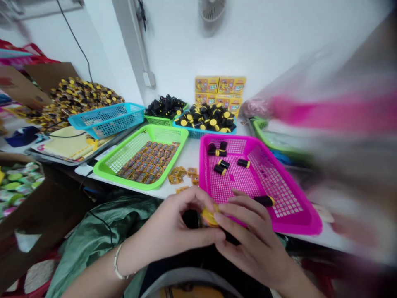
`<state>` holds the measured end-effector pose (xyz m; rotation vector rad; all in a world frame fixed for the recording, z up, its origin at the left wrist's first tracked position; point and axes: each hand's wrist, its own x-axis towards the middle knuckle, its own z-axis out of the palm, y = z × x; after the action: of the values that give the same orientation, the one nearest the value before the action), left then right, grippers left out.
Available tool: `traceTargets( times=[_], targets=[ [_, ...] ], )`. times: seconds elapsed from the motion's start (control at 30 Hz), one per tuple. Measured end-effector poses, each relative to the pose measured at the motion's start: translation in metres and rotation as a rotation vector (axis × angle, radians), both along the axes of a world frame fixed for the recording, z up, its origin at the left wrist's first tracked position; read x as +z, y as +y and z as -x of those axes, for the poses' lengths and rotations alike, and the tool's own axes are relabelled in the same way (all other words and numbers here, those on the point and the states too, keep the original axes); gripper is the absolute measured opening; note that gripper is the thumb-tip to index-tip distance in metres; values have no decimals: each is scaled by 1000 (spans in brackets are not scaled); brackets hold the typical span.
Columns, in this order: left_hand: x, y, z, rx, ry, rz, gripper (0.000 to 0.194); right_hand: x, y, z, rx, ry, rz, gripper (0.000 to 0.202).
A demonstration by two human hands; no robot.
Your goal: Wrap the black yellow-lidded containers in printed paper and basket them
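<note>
My left hand (181, 221) and my right hand (252, 234) meet at the near edge of the table. Between their fingertips is a small container with a yellow cap (210, 216), its body mostly covered by the fingers. Both hands are closed around it. Just beyond lies a magenta basket (288, 182) with several black tubes with yellow ends inside, one of them a tube (263, 201) close to my right fingers. Loose printed stickers (178, 174) rest on the table left of that basket. Rows of printed stickers (149, 162) cover the bottom of a green basket (104, 167).
At the back, a blue basket (195, 133) and a green basket (158, 121) are heaped with black and yellow pieces. Yellow printed boxes (221, 85) stand against the wall. Another blue basket (108, 122) sits left, before a large container pile (77, 97). A blurred pink-and-pale shape (341, 114) fills the right.
</note>
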<state>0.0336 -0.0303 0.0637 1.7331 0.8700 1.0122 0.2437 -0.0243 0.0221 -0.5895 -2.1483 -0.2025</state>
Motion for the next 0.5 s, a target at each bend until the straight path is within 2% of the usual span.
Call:
traceTargets(
  times=[0.07,0.13,0.2,0.27,0.37,0.43,0.5],
  targets=[
    [9,21,15,44,109,-17,22,0,4,-4,-110,-10,36,43],
    [20,57,35,142,301,-36,21,-1,6,-13,-182,27,62,43],
    [30,106,57,266,531,-34,20,-3,6,-27,-236,63,97,40],
    [36,161,78,374,643,-17,20,-8,7,-42,-294,45,158,37],
    [31,232,95,478,806,65,27,-20,10,-61,-376,-22,234,35],
    [21,263,99,514,882,106,32,-29,13,-71,-416,-35,240,34],
    [11,282,99,527,933,115,33,-36,14,-80,-456,-42,244,33]
  ],
)
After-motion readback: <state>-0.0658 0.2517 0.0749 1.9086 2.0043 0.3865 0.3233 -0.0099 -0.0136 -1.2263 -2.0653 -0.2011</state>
